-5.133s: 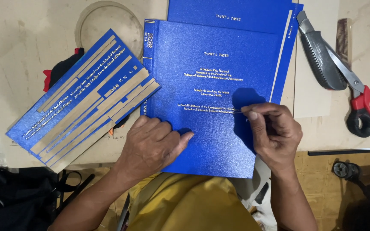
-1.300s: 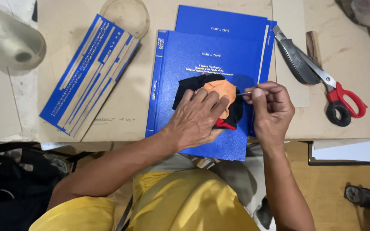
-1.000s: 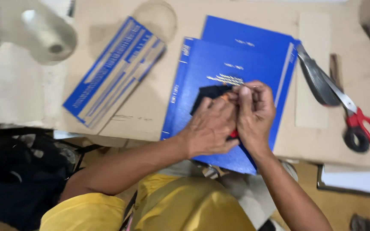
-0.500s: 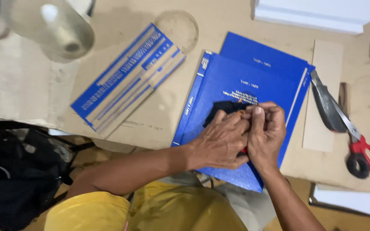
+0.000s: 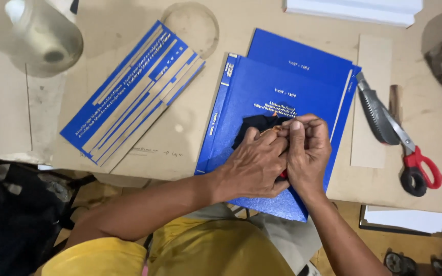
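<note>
both hands [image 5: 282,158] on dark cloth [image 5: 254,127], blue book [image 5: 262,92]

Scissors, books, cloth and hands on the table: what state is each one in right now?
Scissors: shut, lying flat on the table.
Top book: closed, lying on another book.
Lower book: closed, mostly covered.
Cloth: bunched on the top book, under the hands.
Left hand: fingers curled on the cloth.
Right hand: fingers pinched shut beside it.

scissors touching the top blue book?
Apart. Head view: scissors lie on the table right of the top blue book, with a bare cardboard strip between them.
</note>
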